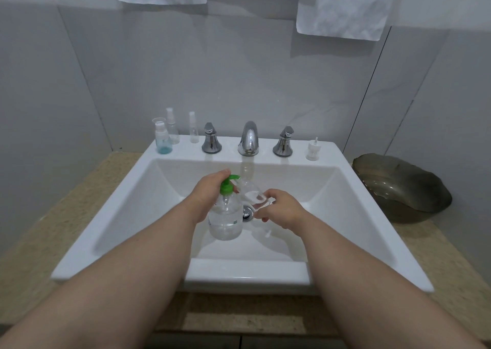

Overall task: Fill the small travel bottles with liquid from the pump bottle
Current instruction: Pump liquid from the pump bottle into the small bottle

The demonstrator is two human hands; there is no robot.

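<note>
- Three small travel bottles [172, 132] are standing capped at eleven o'clock on the sink [333, 150] ledge; I cannot tell whether they are filled.
- My left hand [210, 193] is gripping the pump bottle [225, 218] by its neck, over the basin.
- My right hand [283, 209] is pinching an open clear bottle [255, 198] at three o'clock of the green nozzle [229, 183].
- One loose spray cap [313, 150] is waiting at one o'clock, so I am judging this fill unfinished.

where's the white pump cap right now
In the head view the white pump cap stands on the sink back ledge, far right, just beside the right tap handle.
</note>
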